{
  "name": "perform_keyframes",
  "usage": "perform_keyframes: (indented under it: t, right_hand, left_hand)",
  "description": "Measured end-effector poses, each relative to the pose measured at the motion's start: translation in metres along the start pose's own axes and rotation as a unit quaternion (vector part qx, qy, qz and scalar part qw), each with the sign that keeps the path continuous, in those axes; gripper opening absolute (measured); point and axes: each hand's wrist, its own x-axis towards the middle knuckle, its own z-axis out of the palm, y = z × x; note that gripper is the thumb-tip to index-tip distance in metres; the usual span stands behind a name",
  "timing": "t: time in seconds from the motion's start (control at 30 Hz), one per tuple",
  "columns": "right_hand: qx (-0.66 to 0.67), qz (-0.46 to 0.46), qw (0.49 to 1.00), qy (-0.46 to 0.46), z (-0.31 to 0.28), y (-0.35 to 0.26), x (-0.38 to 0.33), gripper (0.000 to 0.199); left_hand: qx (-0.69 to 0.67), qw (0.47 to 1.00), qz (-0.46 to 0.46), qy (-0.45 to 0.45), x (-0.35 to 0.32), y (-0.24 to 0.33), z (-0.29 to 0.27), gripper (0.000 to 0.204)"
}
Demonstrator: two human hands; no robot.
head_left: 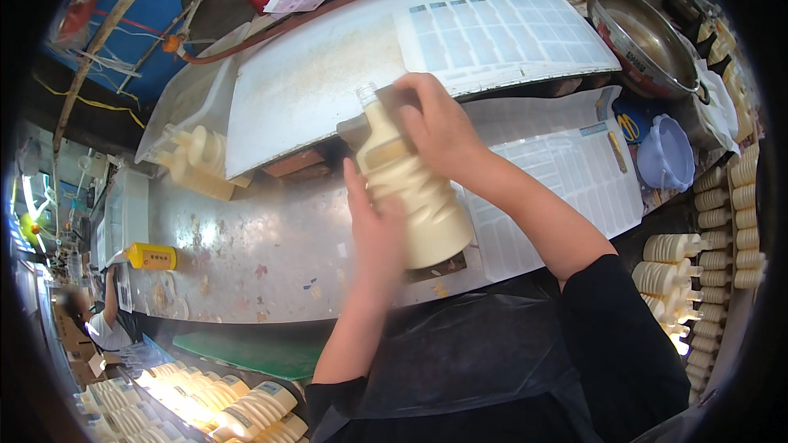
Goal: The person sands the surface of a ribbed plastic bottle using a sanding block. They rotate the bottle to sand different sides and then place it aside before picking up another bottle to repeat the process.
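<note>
A cream plastic bottle (414,205) with a slim neck and wavy ridges is upright and slightly tilted in front of me. My left hand (377,226), blurred by motion, lies along its left side with the fingers pointing up. Near the neck, my right hand (435,127) is closed, thumb and fingers pinching a thin grey flat piece (398,100). Part of that piece seems to show behind the neck; its full shape is hidden. Under the bottle's base, a small dark patch (447,268) shows on the metal table (271,238).
A white board (312,74) carries a label sheet (501,33); more label sheets (550,189) lie at right. Cream bottles stand at left (201,160), lower left (254,410) and right (669,271). A yellow bottle (153,257), purple bucket (665,154) and metal pan (644,29) surround the workspace. Another person (107,328) is far left.
</note>
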Motion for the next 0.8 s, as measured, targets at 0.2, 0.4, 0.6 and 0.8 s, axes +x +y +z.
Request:
perform_keyframes:
  t: [0.2, 0.4, 0.6, 0.8]
  right_hand:
    - [0.037, -0.043, 0.998, 0.003, -0.002, -0.017, 0.004, 0.031]
    - [-0.014, -0.023, 0.999, -0.044, 0.02, -0.023, 0.003, 0.03]
    - [0.023, -0.003, 1.0, 0.019, -0.003, 0.022, -0.002, 0.032]
    - [0.0, -0.027, 0.999, 0.025, -0.01, 0.028, -0.004, 0.033]
  left_hand:
    - [0.271, 0.959, 0.078, -0.032, -0.003, 0.008, 0.004, 0.093]
    - [0.128, 0.991, -0.006, -0.034, 0.003, 0.017, 0.005, 0.099]
    - [0.046, 0.997, -0.028, -0.048, 0.002, 0.013, 0.0, 0.105]
    - [0.016, 0.999, -0.028, -0.037, 0.0, 0.008, 0.0, 0.103]
